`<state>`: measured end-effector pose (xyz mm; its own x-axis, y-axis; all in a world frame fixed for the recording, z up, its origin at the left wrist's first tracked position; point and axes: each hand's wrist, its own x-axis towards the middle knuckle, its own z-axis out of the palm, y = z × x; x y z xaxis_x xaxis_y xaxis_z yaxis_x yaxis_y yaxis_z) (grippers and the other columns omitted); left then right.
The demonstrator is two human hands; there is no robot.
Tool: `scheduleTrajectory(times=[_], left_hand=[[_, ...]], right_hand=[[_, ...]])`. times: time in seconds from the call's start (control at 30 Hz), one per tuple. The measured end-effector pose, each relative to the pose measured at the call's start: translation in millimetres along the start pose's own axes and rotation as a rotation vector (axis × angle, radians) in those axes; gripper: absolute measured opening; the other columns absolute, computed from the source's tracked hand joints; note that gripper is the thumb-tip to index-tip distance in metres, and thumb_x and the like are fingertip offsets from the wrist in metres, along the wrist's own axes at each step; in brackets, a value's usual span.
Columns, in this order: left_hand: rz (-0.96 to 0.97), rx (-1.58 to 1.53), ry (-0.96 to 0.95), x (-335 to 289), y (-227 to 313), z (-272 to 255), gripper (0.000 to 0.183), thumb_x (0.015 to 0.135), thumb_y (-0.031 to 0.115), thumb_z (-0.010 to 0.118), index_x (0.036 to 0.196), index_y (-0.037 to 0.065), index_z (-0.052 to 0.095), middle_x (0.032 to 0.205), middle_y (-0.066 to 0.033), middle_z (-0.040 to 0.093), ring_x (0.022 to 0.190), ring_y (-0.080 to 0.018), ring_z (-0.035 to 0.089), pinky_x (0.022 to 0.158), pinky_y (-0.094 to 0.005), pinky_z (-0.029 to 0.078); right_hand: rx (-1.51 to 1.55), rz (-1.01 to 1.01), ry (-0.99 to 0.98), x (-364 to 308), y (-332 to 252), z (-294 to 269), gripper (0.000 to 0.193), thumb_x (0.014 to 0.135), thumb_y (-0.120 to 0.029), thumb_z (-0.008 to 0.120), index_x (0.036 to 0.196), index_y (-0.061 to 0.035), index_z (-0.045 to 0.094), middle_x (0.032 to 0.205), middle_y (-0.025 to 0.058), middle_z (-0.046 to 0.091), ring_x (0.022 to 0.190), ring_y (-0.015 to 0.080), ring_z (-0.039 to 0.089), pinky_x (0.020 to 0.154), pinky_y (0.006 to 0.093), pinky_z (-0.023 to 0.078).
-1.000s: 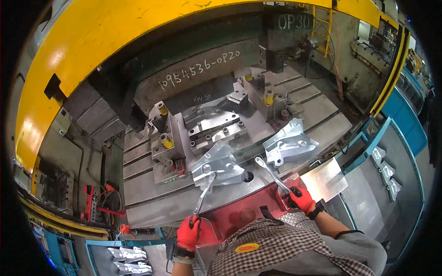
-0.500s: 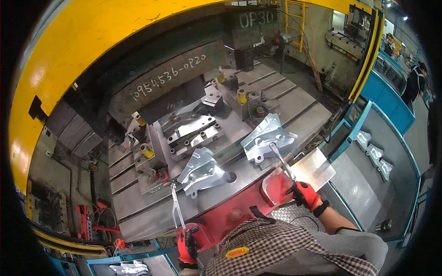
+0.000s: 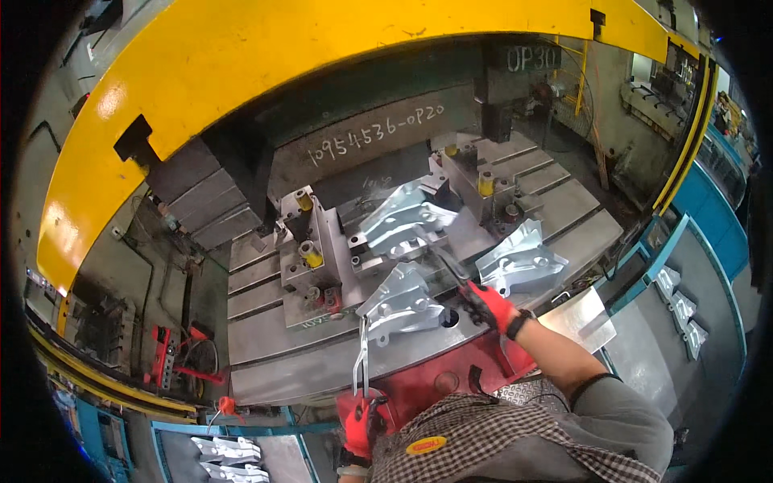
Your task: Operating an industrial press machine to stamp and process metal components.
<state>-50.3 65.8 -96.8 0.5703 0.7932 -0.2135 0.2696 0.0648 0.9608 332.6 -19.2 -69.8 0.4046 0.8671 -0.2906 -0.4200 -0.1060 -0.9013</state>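
My left hand (image 3: 365, 423), in a red and black glove, is closed round long metal tongs (image 3: 361, 362). Their tip meets the left edge of a silver stamped sheet-metal part (image 3: 403, 306) on the press bed's front. My right hand (image 3: 489, 307), gloved alike, grips a second pair of tongs (image 3: 451, 267), blurred by motion. These reach toward another stamped part (image 3: 407, 219) over the lower die; whether they still grip it I cannot tell. A third stamped part (image 3: 522, 262) lies on the bed to the right of my right hand.
A yellow press frame (image 3: 322, 40) arches over the slotted bed (image 3: 580, 233). Yellow-topped posts (image 3: 310, 253) flank the die. A red ledge (image 3: 419, 382) runs along the front. Blue-framed bins with stamped parts stand right (image 3: 683, 310) and lower left (image 3: 229, 451).
My right hand and its tongs have moved from the right-hand part toward the die, where a stamped part now shows. The left tongs stay by the left part. The view has shifted.
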Motion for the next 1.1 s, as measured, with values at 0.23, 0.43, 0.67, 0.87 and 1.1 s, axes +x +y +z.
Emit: scheduleTrajectory(times=[0.23, 0.43, 0.67, 0.87, 1.1], left_hand=[[-0.089, -0.128, -0.069, -1, 0, -3, 0.029, 0.095, 0.029, 0.045, 0.105, 0.009, 0.063, 0.062, 0.0036, 0.049, 0.051, -0.0057, 0.046, 0.045, -0.0220, 0.035], [0.066, 0.132, -0.085, -4, 6, -2, 0.030, 0.096, 0.028, 0.043, 0.111, 0.008, 0.059, 0.069, 0.0039, 0.052, 0.053, -0.0058, 0.047, 0.047, -0.0219, 0.037], [-0.190, -0.273, -0.095, -3, -14, -6, 0.022, 0.092, 0.022, 0.049, 0.110, 0.013, 0.060, 0.067, 0.0015, 0.053, 0.052, -0.0077, 0.049, 0.047, -0.0220, 0.038], [-0.014, -0.101, -0.236, -33, -39, -20, 0.029, 0.089, 0.022, 0.057, 0.116, 0.009, 0.056, 0.080, -0.0026, 0.060, 0.073, -0.0131, 0.058, 0.070, -0.0285, 0.049], [0.185, 0.995, -0.198, -61, -23, -17, 0.037, 0.083, 0.034, 0.059, 0.116, 0.016, 0.058, 0.108, -0.0092, 0.060, 0.102, -0.0278, 0.054, 0.092, -0.0400, 0.040]], right_hand=[[-0.688, -0.136, -0.039, 149, 14, -6, 0.056, 0.092, -0.047, 0.043, 0.132, -0.0083, 0.041, 0.120, 0.0159, 0.052, 0.107, 0.0277, 0.052, 0.091, 0.0345, 0.039], [-0.409, -0.055, 0.180, 166, 7, 0, 0.037, 0.088, -0.047, 0.050, 0.094, -0.0111, 0.058, 0.079, 0.0044, 0.051, 0.066, 0.0163, 0.052, 0.059, 0.0307, 0.038], [-0.517, -0.276, 0.330, 104, -1, 2, 0.029, 0.090, -0.037, 0.054, 0.078, -0.0102, 0.057, 0.058, -0.0029, 0.047, 0.050, 0.0078, 0.043, 0.046, 0.0268, 0.033], [-0.386, 0.077, -0.072, -81, 12, -48, 0.029, 0.090, -0.034, 0.056, 0.097, -0.0061, 0.060, 0.073, -0.0011, 0.057, 0.059, 0.0067, 0.051, 0.051, 0.0238, 0.040], [-1.231, -0.025, 0.007, -200, 63, -60, 0.038, 0.078, -0.036, 0.064, 0.109, -0.0145, 0.061, 0.104, 0.0095, 0.062, 0.098, 0.0248, 0.058, 0.085, 0.0384, 0.045]])
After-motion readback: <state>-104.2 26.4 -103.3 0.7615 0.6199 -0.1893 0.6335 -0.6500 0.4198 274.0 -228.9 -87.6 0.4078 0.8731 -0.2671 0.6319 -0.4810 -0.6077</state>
